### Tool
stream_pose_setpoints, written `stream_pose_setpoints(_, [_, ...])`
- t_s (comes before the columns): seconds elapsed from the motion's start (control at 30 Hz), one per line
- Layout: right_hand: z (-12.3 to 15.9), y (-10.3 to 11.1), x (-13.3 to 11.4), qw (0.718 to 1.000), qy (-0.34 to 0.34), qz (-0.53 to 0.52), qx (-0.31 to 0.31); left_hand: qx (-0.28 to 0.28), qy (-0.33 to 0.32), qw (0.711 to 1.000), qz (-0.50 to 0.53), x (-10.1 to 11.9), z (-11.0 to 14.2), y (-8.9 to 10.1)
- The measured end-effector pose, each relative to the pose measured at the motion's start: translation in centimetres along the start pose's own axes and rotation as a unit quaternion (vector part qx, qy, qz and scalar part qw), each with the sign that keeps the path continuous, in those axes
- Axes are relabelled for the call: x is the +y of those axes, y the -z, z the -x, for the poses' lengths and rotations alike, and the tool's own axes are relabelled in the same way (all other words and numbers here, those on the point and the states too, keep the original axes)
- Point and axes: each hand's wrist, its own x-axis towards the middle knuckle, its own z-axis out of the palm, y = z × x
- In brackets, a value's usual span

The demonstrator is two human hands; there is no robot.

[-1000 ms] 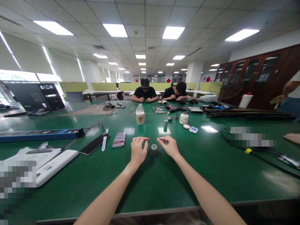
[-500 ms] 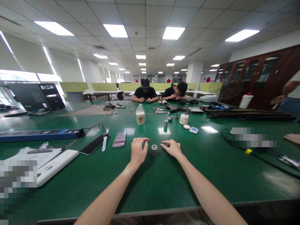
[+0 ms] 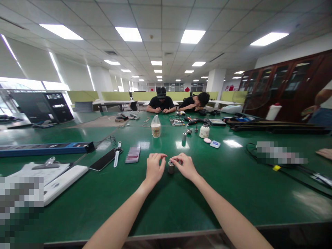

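Observation:
A small metal cylinder stands upright on the green tabletop between my hands. My right hand reaches in from the right, its thumb and fingertips closed at the cylinder's top edge. Whether a smaller part sits under those fingertips is too small to make out. Just left of the cylinder is my left hand, fingers curved and apart, apparently holding nothing. Farther back on the table stands a second metal cylinder, with a small dark part beside it.
A phone, a white-strapped watch and a black tablet-like slab lie left. Behind are a bagged cup and a white jar. Cables run at right. Two people sit opposite; another person's hand rests at the right edge.
My right hand has moved left and its fingertips have come onto the top of the cylinder. My left hand has barely shifted; the cylinder stays upright in place.

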Motion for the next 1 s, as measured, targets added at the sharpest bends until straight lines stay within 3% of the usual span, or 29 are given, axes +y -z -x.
stream_pose_setpoints(0.17, [0.2,0.0,-0.1,1.0,0.004,0.016,-0.015,-0.008,0.0,1.0,0.002,0.0,0.1,-0.1])
stream_pose_setpoints(0.47, [0.2,0.3,0.0,0.995,-0.05,-0.001,0.091,-0.044,-0.015,0.998,0.044,0.0,0.3,-0.8])
stream_pose_setpoints(0.77, [0.2,0.1,0.0,0.996,-0.043,0.003,0.08,-0.082,0.063,0.989,0.104,-0.6,-0.2,-1.6])
stream_pose_setpoints(1.0, [0.3,0.2,0.0,0.996,-0.043,0.001,0.084,-0.054,0.041,0.992,0.107,-0.5,-0.8,-1.6])
